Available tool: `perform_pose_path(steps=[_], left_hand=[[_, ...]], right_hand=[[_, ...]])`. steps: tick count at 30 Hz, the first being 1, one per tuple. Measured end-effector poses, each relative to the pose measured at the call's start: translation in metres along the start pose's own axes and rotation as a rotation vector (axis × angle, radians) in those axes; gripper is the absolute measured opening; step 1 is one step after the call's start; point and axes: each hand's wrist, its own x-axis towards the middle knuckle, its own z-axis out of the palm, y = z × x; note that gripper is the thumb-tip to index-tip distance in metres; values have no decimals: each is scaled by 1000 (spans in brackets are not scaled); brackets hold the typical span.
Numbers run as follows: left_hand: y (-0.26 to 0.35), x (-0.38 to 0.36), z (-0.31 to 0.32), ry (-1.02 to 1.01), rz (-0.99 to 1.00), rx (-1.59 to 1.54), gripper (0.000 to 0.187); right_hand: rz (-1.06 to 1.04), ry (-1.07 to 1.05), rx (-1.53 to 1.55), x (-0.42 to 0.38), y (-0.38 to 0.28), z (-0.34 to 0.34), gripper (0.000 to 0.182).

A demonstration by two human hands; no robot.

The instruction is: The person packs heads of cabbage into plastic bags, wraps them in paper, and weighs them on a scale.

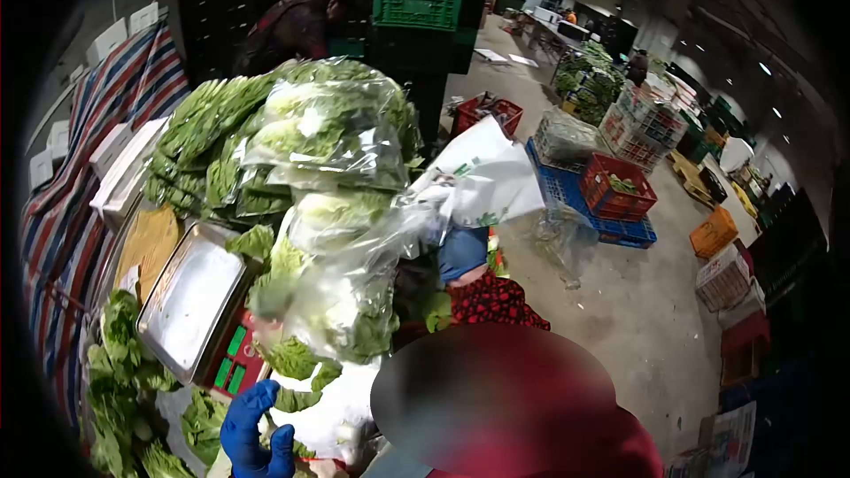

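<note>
My left hand (257,435), in a blue glove, is at the bottom left with curved fingers and the thumb held apart. Pale green bits show in the gap, but I see nothing firmly gripped. Loose green leaves (297,400) lie just beside its fingertips, on a bright white surface (341,407). My right hand is not in view. Ahead are clear plastic bags of leafy cabbage (332,128), heaped high. A scale with a metal pan (193,296) and red body (235,358) stands left of the bags. More leafy greens (119,389) lie at the lower left.
A co-worker in red (531,398), with a patterned sleeve (496,301) and blue glove (464,255), is close on the right beside a white bag (496,173). Another person (292,26) bends behind the heap. Red crates (617,190) sit on a blue pallet (633,235).
</note>
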Motion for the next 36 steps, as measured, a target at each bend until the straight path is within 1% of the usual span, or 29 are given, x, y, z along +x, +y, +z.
perform_pose_path(steps=[1,3,4,5,6,7,8,9,10,11,12,14,15,17,18,19,20,21,22,23,24,25,27,28,29,31,32,33,36], left_hand=[[-6,8,7,-44,10,25,48],[-18,22,20,-130,43,72,47],[-24,28,28,-171,59,87,46],[-27,36,38,-212,77,97,46],[-31,42,47,-254,92,104,45],[-34,48,56,-293,108,113,45],[-37,54,66,-332,124,119,45],[-39,58,75,-368,136,127,44],[-41,63,83,-403,146,132,44],[-43,68,92,-437,157,139,43],[-46,71,99,-467,164,146,43],[-52,74,110,-500,167,161,42],[-56,72,112,-503,165,166,42],[-62,65,116,-481,162,174,41],[-64,54,112,-468,149,181,40],[-56,49,117,-349,72,182,28],[-55,45,113,-338,49,148,26],[-57,33,110,-284,48,184,26],[-58,18,106,-276,-59,161,26],[-70,-5,107,-194,-73,160,27],[-72,-22,104,-159,-124,215,24],[-70,-41,99,-75,-140,311,25],[-66,-84,91,9,-272,338,26],[-64,-105,87,52,-328,340,27],[-55,-127,80,114,-395,359,28],[-47,-177,62,241,-420,469,31],[-54,-213,59,303,-430,535,34],[-41,-234,48,352,-523,595,36],[-22,-285,24,418,-805,782,46]], right_hand=[[-237,212,-241,29,-21,-48,31],[-402,414,-565,41,-69,-89,27],[-414,466,-933,41,-86,-118,25],[-386,497,-1903,26,-100,-133,24],[-330,472,-2351,14,-104,-144,23],[-274,434,-2497,3,-97,-159,23],[-550,619,-1647,-4,-75,-215,19],[-428,728,-1500,-9,-57,-314,19],[-73,592,-2105,-37,-61,-236,26],[-165,396,-2113,-57,-49,-250,27],[115,231,-2245,-71,-42,-272,36],[540,44,-2406,-85,-26,-286,42],[705,-207,-2543,-91,-22,-300,41],[879,-476,-2729,-103,-18,-328,40],[1257,-157,-2481,-87,-24,-340,44],[1224,-556,-2536,-93,-32,-387,45],[1263,-588,-2539,-71,-40,-390,41],[1231,-471,-2583,-54,-51,-390,37],[1112,-256,-2605,-34,-57,-385,33],[887,-43,-2577,-16,-67,-380,29],[637,104,-2455,6,-78,-374,25],[421,343,-2206,21,-89,-383,21],[432,96,-1863,64,-102,-398,8],[497,-391,-2319,78,-106,-363,11],[1074,-84,-1882,70,-74,-276,9],[1245,-460,-1647,21,-16,-128,9],[1240,-583,-1474,-4,11,-88,9],[1228,-691,-1300,-28,37,-54,10],[834,-1294,-1142,-109,123,45,14]])
